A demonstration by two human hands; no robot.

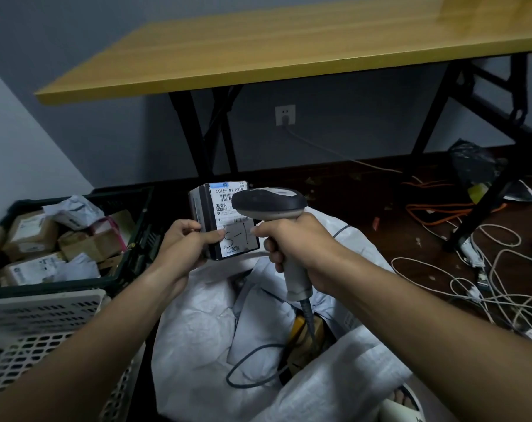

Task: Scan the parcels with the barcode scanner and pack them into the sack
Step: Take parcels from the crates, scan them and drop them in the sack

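Our left hand [188,239] holds a box [225,219] label-up over the open sack [258,330]; our right hand [292,242] grips the scanner [269,205], aimed at its barcode.

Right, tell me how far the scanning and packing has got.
Done: some parcels already lie in the white sack. In hand: the left hand holds a labelled box while the right hand aims the scanner. Left: the dark crate still holds many parcels.

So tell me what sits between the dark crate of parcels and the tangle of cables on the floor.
In the head view, the open white sack lies between the crate and the cables, with both hands above it.
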